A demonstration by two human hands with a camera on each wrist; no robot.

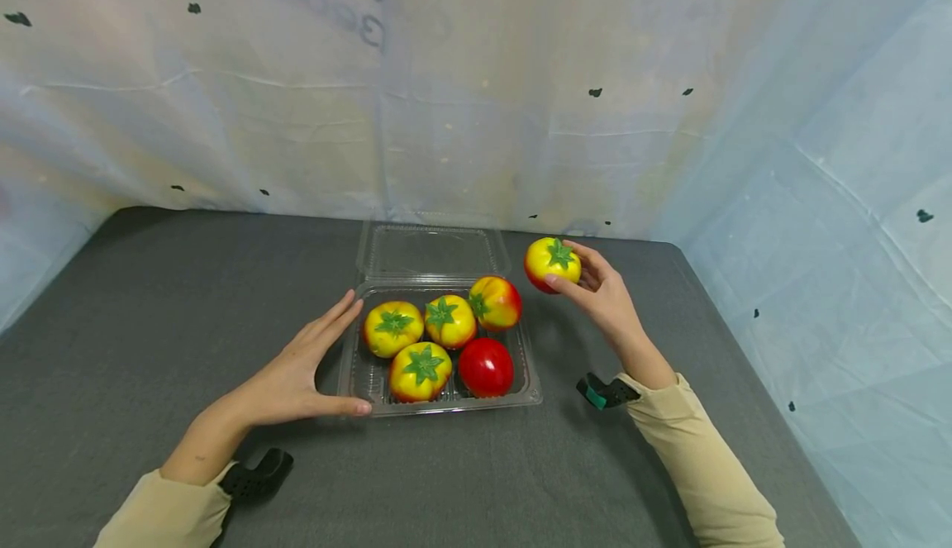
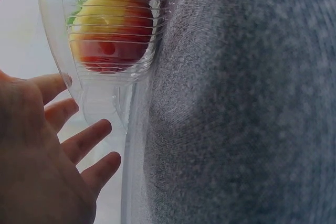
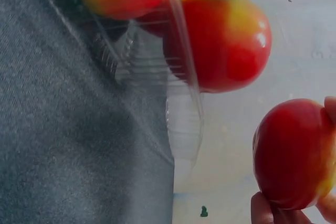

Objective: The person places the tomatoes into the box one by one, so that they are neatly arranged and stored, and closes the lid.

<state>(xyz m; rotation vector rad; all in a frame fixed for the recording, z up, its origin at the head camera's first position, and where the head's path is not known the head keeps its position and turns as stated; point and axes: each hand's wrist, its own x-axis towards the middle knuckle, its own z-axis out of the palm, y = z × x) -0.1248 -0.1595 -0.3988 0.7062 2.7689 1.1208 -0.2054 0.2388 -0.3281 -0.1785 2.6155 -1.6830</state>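
Tomato up in the R hand, box off to its left

Held tomato is pinched in the right hand fingertips, just right of and above the clamshell tray w/ five more inside. Left hand lies flat, fingers straight, thumb touching the tray's near-left corner.

The tray is thin clear plastic, glossy and ribbed along its walls, with an equally clear lid behind it. The tomatoes inside it look like smooth, shiny plastic with matt green tops; the tomato right of the tray has the same gloss. The desk under the tray wears matt grey cloth, slightly fuzzy. Behind the tray hangs a wrinkled, semi-sheer plastic sheet.
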